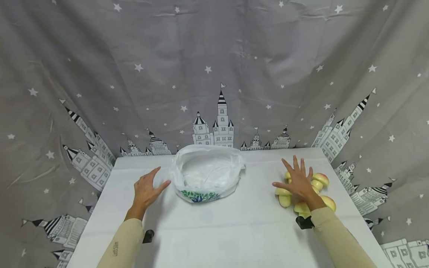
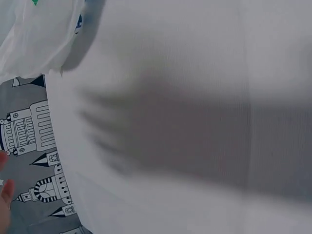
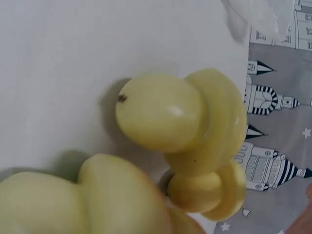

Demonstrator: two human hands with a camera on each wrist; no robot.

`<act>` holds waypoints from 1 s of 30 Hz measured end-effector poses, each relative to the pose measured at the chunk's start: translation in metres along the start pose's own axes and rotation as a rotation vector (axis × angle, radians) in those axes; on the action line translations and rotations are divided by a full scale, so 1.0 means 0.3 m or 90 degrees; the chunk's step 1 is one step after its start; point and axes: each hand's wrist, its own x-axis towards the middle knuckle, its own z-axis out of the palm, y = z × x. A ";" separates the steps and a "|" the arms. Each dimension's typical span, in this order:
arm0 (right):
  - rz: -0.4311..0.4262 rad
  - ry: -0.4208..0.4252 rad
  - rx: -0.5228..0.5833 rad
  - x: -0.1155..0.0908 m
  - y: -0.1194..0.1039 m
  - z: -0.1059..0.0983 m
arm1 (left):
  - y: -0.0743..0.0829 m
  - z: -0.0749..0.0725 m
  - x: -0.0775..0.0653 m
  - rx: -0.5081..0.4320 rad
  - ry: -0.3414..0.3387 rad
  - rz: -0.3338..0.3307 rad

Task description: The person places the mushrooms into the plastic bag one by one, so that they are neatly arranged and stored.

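Right hand [image 1: 299, 183]: above yellow mushrooms [image 1: 285, 200]; left hand [image 1: 146, 190]: beside plastic bag [image 1: 204, 194]

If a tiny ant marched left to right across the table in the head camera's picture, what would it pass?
Left hand → white plastic bag → yellow mushrooms.

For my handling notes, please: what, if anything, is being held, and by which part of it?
Nothing is held. The left grip is empty beside the white, round-mouthed plastic bag; the right grip is spread above the yellow, red-tinged mushroom-shaped objects.
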 end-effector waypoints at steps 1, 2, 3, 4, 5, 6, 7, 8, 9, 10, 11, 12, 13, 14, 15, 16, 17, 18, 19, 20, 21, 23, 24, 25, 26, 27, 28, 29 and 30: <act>0.000 0.007 0.004 -0.007 0.006 -0.001 | 0.004 0.006 -0.001 -0.016 -0.009 -0.013; 0.001 0.016 0.003 -0.014 0.014 0.000 | 0.008 0.012 -0.002 -0.036 -0.019 -0.027; 0.000 0.028 0.005 -0.021 0.021 0.000 | 0.010 0.018 -0.003 -0.056 -0.028 -0.041; 0.000 0.041 0.006 -0.028 0.028 -0.001 | 0.013 0.024 -0.003 -0.075 -0.040 -0.055; -0.001 0.053 0.006 -0.034 0.036 -0.001 | 0.015 0.030 -0.004 -0.096 -0.051 -0.072; -0.002 0.065 0.008 -0.040 0.043 -0.002 | 0.017 0.036 -0.006 -0.115 -0.061 -0.087; -0.003 0.078 0.008 -0.045 0.052 -0.003 | 0.017 0.043 -0.006 -0.137 -0.069 -0.102; -0.005 0.087 0.006 -0.050 0.061 -0.005 | 0.018 0.049 -0.007 -0.158 -0.076 -0.119; -0.005 0.093 0.008 -0.055 0.070 -0.008 | 0.018 0.056 -0.007 -0.173 -0.078 -0.129; -0.004 0.097 0.005 -0.059 0.079 -0.009 | 0.018 0.063 -0.008 -0.186 -0.080 -0.138; -0.003 0.101 0.005 -0.063 0.089 -0.011 | 0.017 0.068 -0.008 -0.195 -0.079 -0.144; -0.002 0.104 0.005 -0.067 0.097 -0.014 | 0.018 0.074 -0.007 -0.202 -0.074 -0.145; 0.001 0.105 0.004 -0.070 0.107 -0.016 | 0.018 0.079 -0.006 -0.210 -0.067 -0.143; 0.005 0.104 0.003 -0.073 0.116 -0.018 | 0.020 0.082 -0.005 -0.217 -0.059 -0.142; 0.007 0.106 0.004 -0.075 0.125 -0.019 | 0.020 0.085 -0.004 -0.224 -0.049 -0.140; 0.009 0.109 0.004 -0.079 0.134 -0.018 | 0.021 0.088 -0.002 -0.232 -0.044 -0.140; 0.008 0.114 0.008 -0.084 0.143 -0.018 | 0.022 0.092 -0.001 -0.241 -0.040 -0.140; 0.009 0.118 0.013 -0.089 0.151 -0.018 | 0.023 0.095 0.001 -0.250 -0.036 -0.142; 0.011 0.121 0.017 -0.095 0.161 -0.017 | 0.025 0.099 0.002 -0.259 -0.035 -0.148; 0.014 0.125 0.026 -0.101 0.169 -0.016 | 0.027 0.104 0.004 -0.268 -0.035 -0.155; 0.016 0.128 0.034 -0.109 0.178 -0.015 | 0.027 0.109 0.005 -0.277 -0.035 -0.163; 0.026 0.131 0.047 -0.124 0.193 -0.013 | 0.029 0.120 0.007 -0.291 -0.032 -0.176; 0.031 0.130 0.054 -0.132 0.201 -0.013 | 0.030 0.125 0.008 -0.298 -0.029 -0.183; 0.036 0.132 0.060 -0.139 0.208 -0.012 | 0.029 0.130 0.010 -0.304 -0.026 -0.191; 0.039 0.133 0.064 -0.147 0.213 -0.011 | 0.027 0.134 0.011 -0.308 -0.022 -0.194; 0.041 0.133 0.065 -0.153 0.218 -0.011 | 0.024 0.137 0.013 -0.312 -0.017 -0.196; 0.042 0.135 0.065 -0.159 0.223 -0.010 | 0.022 0.140 0.014 -0.315 -0.011 -0.196; 0.041 0.138 0.066 -0.164 0.228 -0.009 | 0.020 0.142 0.016 -0.320 -0.007 -0.199; 0.039 0.139 0.067 -0.169 0.233 -0.007 | 0.019 0.144 0.017 -0.323 -0.004 -0.200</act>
